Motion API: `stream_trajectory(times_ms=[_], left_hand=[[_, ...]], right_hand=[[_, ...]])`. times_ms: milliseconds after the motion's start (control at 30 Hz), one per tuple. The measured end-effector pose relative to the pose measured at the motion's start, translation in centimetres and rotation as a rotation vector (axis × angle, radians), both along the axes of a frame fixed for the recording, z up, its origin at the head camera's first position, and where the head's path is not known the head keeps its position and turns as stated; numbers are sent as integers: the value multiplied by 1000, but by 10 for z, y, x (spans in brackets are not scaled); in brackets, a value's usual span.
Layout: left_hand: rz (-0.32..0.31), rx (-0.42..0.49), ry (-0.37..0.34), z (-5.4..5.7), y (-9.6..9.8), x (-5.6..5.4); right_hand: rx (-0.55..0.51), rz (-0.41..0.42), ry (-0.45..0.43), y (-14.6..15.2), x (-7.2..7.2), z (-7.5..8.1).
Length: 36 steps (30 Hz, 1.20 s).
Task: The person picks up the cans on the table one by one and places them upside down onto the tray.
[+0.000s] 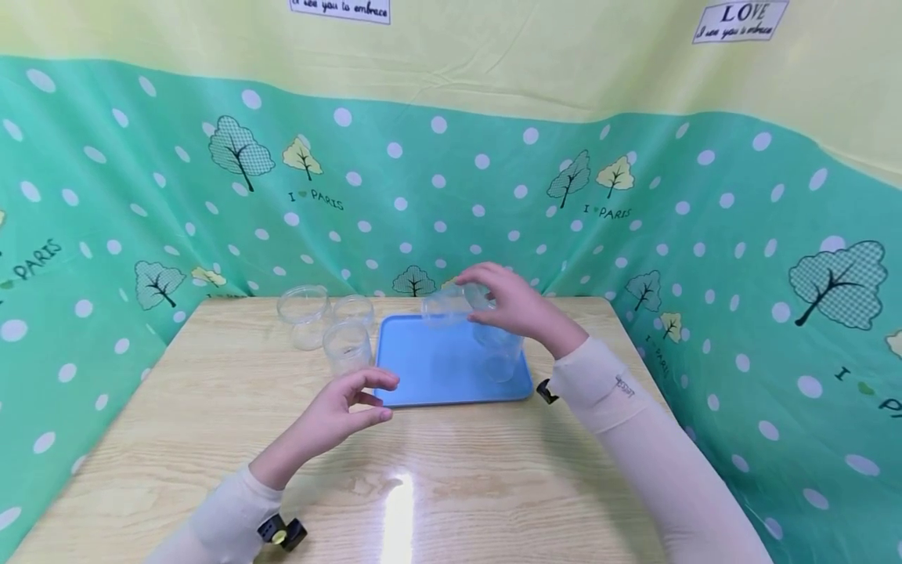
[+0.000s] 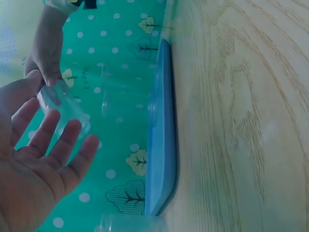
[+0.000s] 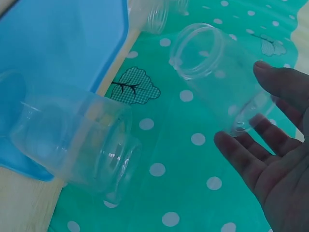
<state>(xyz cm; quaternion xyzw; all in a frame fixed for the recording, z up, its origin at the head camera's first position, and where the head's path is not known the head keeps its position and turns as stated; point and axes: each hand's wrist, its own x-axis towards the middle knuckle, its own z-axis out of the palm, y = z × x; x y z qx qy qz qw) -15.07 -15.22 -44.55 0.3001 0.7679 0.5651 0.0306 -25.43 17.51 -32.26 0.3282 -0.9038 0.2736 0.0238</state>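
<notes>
Clear jar (image 1: 445,306) is basically sideways, mouth pointing left, base pinched in the right hand (image 1: 516,308) fingers; left hand (image 1: 337,411) fingers loosely spread.

The raised jar (image 3: 219,79) was found transparent, smooth and glossy; glass or plastic could not be distinguished. The blue tray (image 1: 430,360) was observed as smooth, plastic-looking, with a soft sheen. Wood grain was noted across the worktop (image 1: 479,470), by which light was glossily reflected. The backdrop (image 1: 458,196) was identified as creased, printed cloth; the sleeves (image 1: 613,407) were recorded as matt fabric.
</notes>
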Motion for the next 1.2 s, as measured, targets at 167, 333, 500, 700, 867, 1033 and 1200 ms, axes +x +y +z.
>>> stream_trajectory(times_ms=[167, 333, 500, 700, 867, 1033, 1200], left_hand=[[-13, -1, 0, -4, 1, 1], [-17, -11, -8, -7, 1, 3], [-27, -26, -11, -9, 4, 5], [-51, -36, -5, -13, 7, 5], [-46, -46, -5, -11, 9, 6], [-44, -56, -18, -10, 9, 6], [-48, -65, -24, -11, 10, 6]], right_hand=[[81, -26, -36, -6, -10, 1], [156, -42, -41, -16, -23, 1], [216, -65, -51, -26, -38, -1], [263, -63, -84, -32, -48, -3], [319, -70, -114, -39, -56, -5], [367, -60, -143, -44, -64, -10], [413, -42, -134, -50, -68, -16]])
